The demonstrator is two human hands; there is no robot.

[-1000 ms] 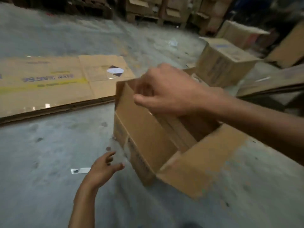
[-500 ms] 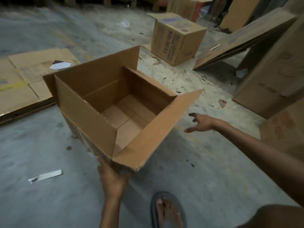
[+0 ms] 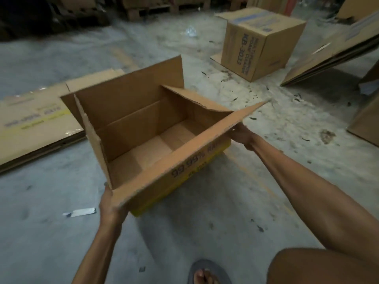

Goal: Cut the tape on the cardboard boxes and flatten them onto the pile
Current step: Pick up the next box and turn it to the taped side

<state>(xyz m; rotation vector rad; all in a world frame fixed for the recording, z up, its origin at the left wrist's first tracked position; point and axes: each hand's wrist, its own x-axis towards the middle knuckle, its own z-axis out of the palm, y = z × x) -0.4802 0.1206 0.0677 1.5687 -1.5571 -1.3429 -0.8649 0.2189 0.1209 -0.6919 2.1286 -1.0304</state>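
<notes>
Open cardboard box [image 3: 131, 128], corrugated flaps, both hands gripping

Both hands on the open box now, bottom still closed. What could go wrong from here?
1. The open box is held only at its near corners by the left hand and right hand; it may twist or slip.
2. Its bottom flaps look closed, so it likely won't flatten yet.
3. The sandalled foot is close beneath; a dropped box could hit it.
</notes>
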